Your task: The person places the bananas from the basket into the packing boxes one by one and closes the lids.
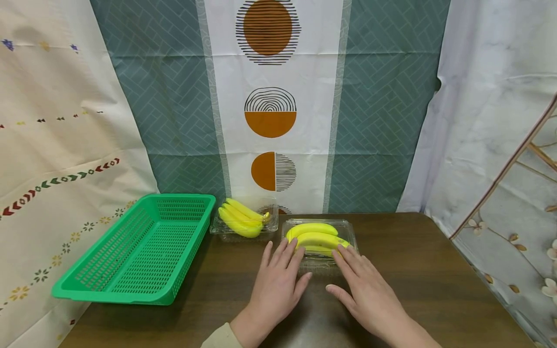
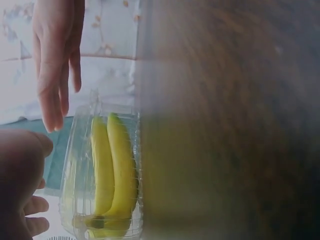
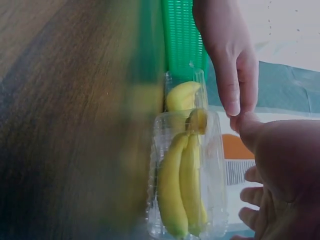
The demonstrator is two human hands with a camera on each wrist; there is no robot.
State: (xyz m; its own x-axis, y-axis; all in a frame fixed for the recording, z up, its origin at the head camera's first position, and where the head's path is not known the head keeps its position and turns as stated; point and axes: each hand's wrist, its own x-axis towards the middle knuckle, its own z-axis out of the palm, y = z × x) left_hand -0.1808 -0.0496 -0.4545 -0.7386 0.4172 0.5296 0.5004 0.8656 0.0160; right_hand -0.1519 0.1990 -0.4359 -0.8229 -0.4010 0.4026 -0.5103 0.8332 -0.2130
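A clear plastic box (image 1: 346, 228) with yellow bananas (image 1: 311, 228) inside stands on the table. My left hand (image 1: 276, 289) is over its near left side, fingers extended. On the other side my right hand (image 1: 370, 292) reaches over the near right part, its fingers straight too. Both wrist views show the fingertips above the box with a gap, and neither hand grips anything. The left wrist view shows the box's ribbed clear wall (image 2: 70, 170) around the bananas (image 2: 117, 165). Left of it sits a second clear box (image 1: 273, 223) holding a bunch of bananas (image 1: 241, 220).
A green plastic basket (image 1: 167, 296) with slotted walls stands at the left of the brown wooden table (image 1: 404, 270). A patterned cloth (image 1: 278, 72) hangs behind the table, with more cloth at both sides.
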